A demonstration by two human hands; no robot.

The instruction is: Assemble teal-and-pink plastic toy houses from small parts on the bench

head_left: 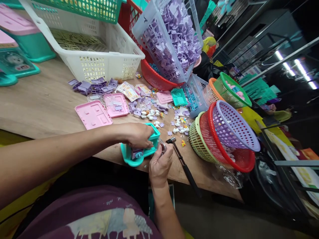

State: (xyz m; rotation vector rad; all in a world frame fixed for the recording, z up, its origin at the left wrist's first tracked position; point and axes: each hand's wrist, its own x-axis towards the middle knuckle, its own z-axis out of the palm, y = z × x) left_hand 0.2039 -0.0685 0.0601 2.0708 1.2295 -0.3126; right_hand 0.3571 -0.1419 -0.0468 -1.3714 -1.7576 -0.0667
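Observation:
My left hand [136, 134] is closed over the top of a teal plastic toy housing [139, 151] at the table's front edge, with a purple part fitted at the housing's front. My right hand [159, 162] is just to its right, fingers curled round a small greyish piece [163, 147] that I cannot make out. A small black-handled hammer [183, 162] lies on the wood right beside my right hand. Pink plastic panels [93, 114] and a scatter of small purple and white parts [154, 114] lie beyond my hands.
A white basket [99, 63] and a tilted clear crate of purple parts [171, 36] over a red basket [154, 78] stand at the back. Stacked round baskets [224, 136] sit at the right edge. Teal-and-pink toy boxes [17, 49] stand far left.

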